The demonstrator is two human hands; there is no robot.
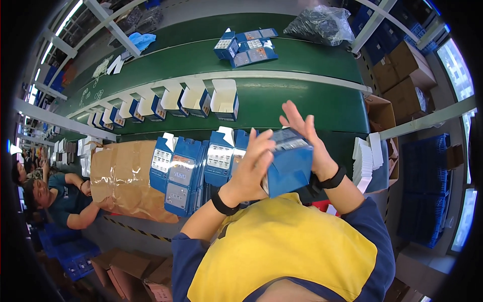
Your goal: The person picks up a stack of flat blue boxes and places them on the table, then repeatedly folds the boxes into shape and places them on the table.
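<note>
A blue carton box [291, 168] is between my hands in front of my chest, tilted, with a printed panel on its upper side. My left hand [254, 161] grips its left side, fingers bent over the edge. My right hand [313, 136] lies along the box's right side, its fingers stretched upward and apart. Flat, unfolded blue cartons [183, 173] are stacked on the bench left of my hands, and another stack [220, 157] lies nearer my left wrist. Whether anything is inside the held box is hidden.
A row of open blue boxes [225, 100] stands on the green conveyor [302, 103]. Partly folded cartons [246, 48] and a plastic bag [322, 25] lie farther back. White folded papers [362, 163] are stacked at right. A brown cardboard sheet [128, 176] and a co-worker [65, 199] are left.
</note>
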